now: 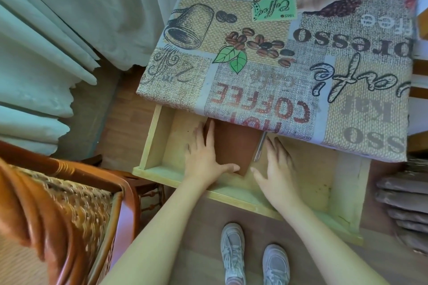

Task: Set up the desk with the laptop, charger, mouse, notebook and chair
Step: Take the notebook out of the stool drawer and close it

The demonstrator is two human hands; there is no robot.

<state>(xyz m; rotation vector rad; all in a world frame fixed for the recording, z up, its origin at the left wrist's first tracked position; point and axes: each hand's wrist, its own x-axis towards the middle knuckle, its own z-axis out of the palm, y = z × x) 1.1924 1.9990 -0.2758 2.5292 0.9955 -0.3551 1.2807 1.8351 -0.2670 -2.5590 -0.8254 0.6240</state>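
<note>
Both hands reach into the open drawer [150, 146]. Left hand [205, 157] lies flat on the brown notebook's [234, 146] left edge, thumb hooked under its near corner. Right hand [275, 164], fingers straight and relaxed, rests on the drawer floor beside a pen [260, 146].

Left hand [203, 155] holds brown notebook [234, 146] in open drawer [159, 136]; right hand [275, 166] beside.

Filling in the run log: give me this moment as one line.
phase: fetching notebook | left hand: grips brown notebook in open drawer | right hand: open, flat beside pen | desk top: nothing set out
</note>
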